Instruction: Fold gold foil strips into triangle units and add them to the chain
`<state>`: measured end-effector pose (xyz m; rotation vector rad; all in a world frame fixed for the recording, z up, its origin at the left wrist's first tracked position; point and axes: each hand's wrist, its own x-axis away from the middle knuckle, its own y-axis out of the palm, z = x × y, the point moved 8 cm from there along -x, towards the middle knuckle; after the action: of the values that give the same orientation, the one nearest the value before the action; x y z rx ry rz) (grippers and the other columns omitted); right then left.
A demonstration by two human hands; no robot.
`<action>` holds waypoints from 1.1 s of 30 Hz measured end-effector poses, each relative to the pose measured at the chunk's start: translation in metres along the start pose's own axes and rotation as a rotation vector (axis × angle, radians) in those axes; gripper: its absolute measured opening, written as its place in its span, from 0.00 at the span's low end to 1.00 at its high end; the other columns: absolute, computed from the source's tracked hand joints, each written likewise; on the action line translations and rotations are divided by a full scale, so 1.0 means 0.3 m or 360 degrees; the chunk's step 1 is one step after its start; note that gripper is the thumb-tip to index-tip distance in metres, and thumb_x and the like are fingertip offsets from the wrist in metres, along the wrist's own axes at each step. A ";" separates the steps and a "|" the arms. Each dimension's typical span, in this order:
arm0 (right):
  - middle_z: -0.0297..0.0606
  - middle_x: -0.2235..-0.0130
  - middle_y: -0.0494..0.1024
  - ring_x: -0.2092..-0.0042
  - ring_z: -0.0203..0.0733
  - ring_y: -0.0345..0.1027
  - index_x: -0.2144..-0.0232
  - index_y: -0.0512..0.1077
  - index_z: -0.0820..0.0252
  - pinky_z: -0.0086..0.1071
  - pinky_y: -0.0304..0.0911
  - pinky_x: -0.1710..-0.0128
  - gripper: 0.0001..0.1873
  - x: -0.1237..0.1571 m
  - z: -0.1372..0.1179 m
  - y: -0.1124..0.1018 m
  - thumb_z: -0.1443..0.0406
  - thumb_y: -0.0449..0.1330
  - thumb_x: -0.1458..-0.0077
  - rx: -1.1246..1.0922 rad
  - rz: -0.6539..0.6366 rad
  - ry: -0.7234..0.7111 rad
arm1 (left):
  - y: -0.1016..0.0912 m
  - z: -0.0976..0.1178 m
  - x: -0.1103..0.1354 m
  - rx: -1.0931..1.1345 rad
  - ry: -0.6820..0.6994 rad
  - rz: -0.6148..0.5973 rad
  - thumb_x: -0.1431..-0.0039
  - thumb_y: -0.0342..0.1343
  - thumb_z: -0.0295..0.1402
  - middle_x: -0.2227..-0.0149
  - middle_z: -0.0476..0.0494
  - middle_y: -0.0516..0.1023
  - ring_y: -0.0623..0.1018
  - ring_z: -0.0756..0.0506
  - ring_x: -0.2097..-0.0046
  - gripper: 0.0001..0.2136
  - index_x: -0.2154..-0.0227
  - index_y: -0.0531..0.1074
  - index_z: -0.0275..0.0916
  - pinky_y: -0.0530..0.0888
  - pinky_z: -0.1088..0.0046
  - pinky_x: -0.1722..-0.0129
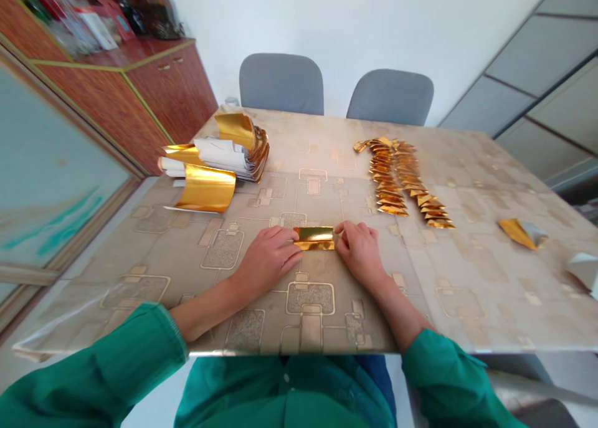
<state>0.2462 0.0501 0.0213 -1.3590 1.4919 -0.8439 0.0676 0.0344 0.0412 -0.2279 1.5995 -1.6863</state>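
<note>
A small folded strip of gold foil paper (314, 237) lies on the patterned table (261, 303) in front of me. My left hand (266, 258) has its fingers curled and pinches the strip's left end. The strip's right end is pinched by my right hand (359, 250), fingers pressed together. Both hands rest on the tabletop. Green sleeves cover my forearms.
A stack of gold and white foil sheets (219, 160) sits at the back left. Two rows of folded gold pieces (404, 182) lie at the back right. A loose gold piece (521, 233) and a white scrap (583, 271) lie far right. Two grey chairs (281, 82) stand behind the table, and a wooden cabinet (140, 98) stands at the left.
</note>
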 end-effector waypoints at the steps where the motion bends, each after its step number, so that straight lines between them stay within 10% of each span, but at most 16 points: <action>1: 0.36 0.68 0.77 0.61 0.45 0.65 0.63 0.71 0.57 0.36 0.50 0.59 0.09 -0.002 0.006 -0.008 0.71 0.53 0.44 -0.0061 0.0044 0.0005 | 0.002 -0.004 -0.013 0.0019 -0.0014 0.0006 0.35 0.57 0.32 0.54 0.42 0.76 0.73 0.42 0.53 0.05 0.63 0.77 0.38 0.70 0.61 0.52; 6: 0.37 0.65 0.77 0.61 0.43 0.66 0.62 0.71 0.58 0.34 0.56 0.59 0.09 -0.011 -0.004 -0.029 0.67 0.52 0.39 -0.0438 0.0130 -0.0129 | 0.027 -0.023 -0.053 0.0050 -0.0087 -0.0033 0.40 0.62 0.30 0.54 0.40 0.76 0.72 0.40 0.53 0.16 0.50 0.72 0.36 0.71 0.61 0.54; 17: 0.39 0.59 0.78 0.56 0.45 0.67 0.54 0.74 0.56 0.37 0.59 0.55 0.19 0.005 -0.099 -0.013 0.51 0.59 0.40 -0.0408 -0.0158 -0.0475 | 0.049 0.005 -0.049 -0.0082 -0.0030 -0.0029 0.32 0.52 0.30 0.66 0.44 0.75 0.71 0.44 0.61 0.08 0.66 0.74 0.37 0.67 0.67 0.61; 26: 0.32 0.69 0.78 0.64 0.40 0.67 0.69 0.74 0.56 0.32 0.58 0.61 0.07 -0.012 -0.055 -0.009 0.73 0.59 0.46 -0.0568 -0.0032 -0.0313 | 0.043 0.037 -0.037 0.0061 0.0080 0.0007 0.34 0.55 0.33 0.60 0.44 0.77 0.73 0.44 0.57 0.06 0.61 0.75 0.39 0.68 0.66 0.57; 33: 0.34 0.67 0.78 0.62 0.42 0.67 0.66 0.76 0.55 0.35 0.56 0.58 0.11 -0.009 -0.073 0.003 0.73 0.57 0.46 -0.0472 -0.0078 -0.0459 | -0.023 -0.052 -0.015 0.0171 -0.0383 0.0184 0.37 0.58 0.35 0.66 0.46 0.72 0.72 0.45 0.62 0.08 0.67 0.66 0.38 0.69 0.68 0.62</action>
<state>0.2254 0.0509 0.0285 -1.6625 1.3972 -0.4415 0.0582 0.0484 0.0461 -0.2680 1.3164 -1.5857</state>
